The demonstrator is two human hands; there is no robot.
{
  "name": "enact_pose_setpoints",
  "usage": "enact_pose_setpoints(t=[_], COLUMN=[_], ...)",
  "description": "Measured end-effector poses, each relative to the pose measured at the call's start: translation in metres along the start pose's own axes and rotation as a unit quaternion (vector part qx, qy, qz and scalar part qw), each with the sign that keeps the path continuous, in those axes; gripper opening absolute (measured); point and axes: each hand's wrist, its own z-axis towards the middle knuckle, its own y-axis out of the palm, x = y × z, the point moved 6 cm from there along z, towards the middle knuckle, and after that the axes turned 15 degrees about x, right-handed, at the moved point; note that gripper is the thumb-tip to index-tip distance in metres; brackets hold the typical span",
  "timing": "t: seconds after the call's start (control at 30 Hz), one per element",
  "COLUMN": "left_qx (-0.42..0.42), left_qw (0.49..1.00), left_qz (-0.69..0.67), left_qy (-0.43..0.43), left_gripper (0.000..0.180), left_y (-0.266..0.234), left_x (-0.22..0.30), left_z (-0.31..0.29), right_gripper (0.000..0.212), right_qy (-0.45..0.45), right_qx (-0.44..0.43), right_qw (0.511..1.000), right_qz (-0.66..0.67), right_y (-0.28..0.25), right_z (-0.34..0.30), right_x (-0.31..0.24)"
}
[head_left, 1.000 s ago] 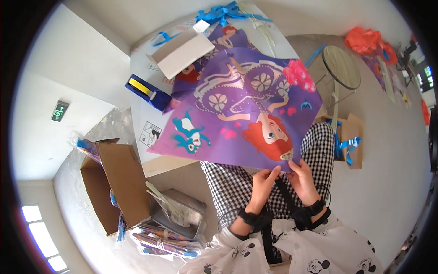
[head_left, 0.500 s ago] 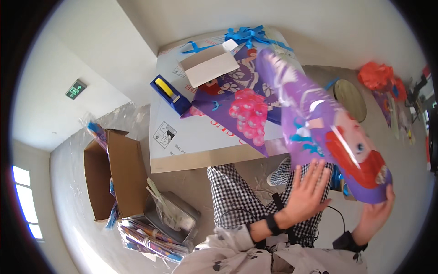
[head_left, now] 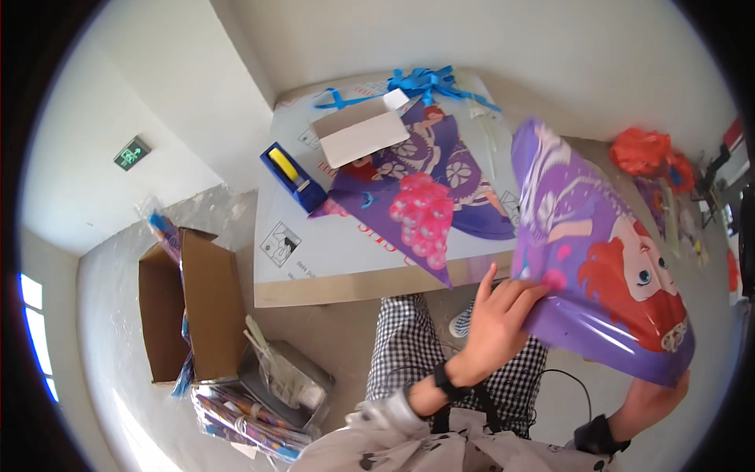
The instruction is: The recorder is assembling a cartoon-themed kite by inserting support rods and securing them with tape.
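A large glossy purple plastic sheet [head_left: 574,259], printed with a red-haired cartoon figure, is held up over the right side of my lap. Its lower left edge is in my left hand [head_left: 503,315], with the fingers bent against it and the thumb hidden from me. My right hand [head_left: 651,405] grips the lower right corner from behind, its fingers covered by the sheet. On the table, more purple printed sheets [head_left: 472,185] lie flat, one with a cluster of pink balls [head_left: 422,216].
The table [head_left: 314,259] bears an open white box [head_left: 364,135], a blue tape dispenser [head_left: 293,177] with yellow tape and a heap of blue ribbon [head_left: 425,81]. At left stand an open cardboard box [head_left: 212,307], a grey bin [head_left: 303,370] and plastic-wrapped bundles [head_left: 244,421]. Red plastic [head_left: 641,153] sits far right.
The sheet has swung right and down, off the table's right side, and its printed face shows more fully. My left hand has gone from spread fingers to bent ones at its edge.
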Motion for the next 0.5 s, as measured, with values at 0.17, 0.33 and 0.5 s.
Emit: enact_pose_setpoints(t=[0.17,0.33,0.5], left_qx=[-0.172,-0.21,-0.212], left_qw=[0.972,0.9,0.909], left_qz=[-0.119,-0.068,0.044], left_qy=[-0.107,-0.375,-0.357], left_gripper=[0.035,0.02,0.022], left_y=[-0.046,-0.104,-0.129], left_x=[0.022,-0.087,-0.182], left_z=[0.041,0.078,0.127], right_gripper=[0.103,0.068,0.049], right_qy=[-0.281,-0.477,-0.487], right_qx=[-0.498,-0.608,-0.66], right_qw=[0.81,0.508,0.372], right_qz=[-0.131,-0.381,-0.435], right_y=[0.126,0.213,0.211], right_z=[-0.008,-0.038,0.016], right_x=[0.01,0.158,0.302])
